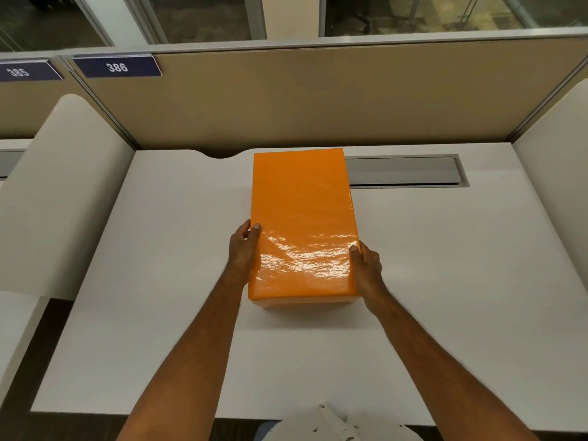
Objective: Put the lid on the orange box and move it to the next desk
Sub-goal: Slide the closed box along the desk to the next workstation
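Observation:
The orange box (302,224) stands in the middle of the white desk (159,281), long side pointing away from me, with its glossy orange lid covering the top. My left hand (243,249) grips the box's left side near the front, thumb on the lid's edge. My right hand (366,268) holds the right side near the front corner, thumb on the lid. Whether the box touches the desk or is slightly lifted, I cannot tell.
A grey cable tray cover (404,171) is set in the desk behind the box. A tan partition (318,97) labelled 386 closes the back. White side dividers (63,192) stand left and right; another desk, labelled 385 (19,218), lies to the left.

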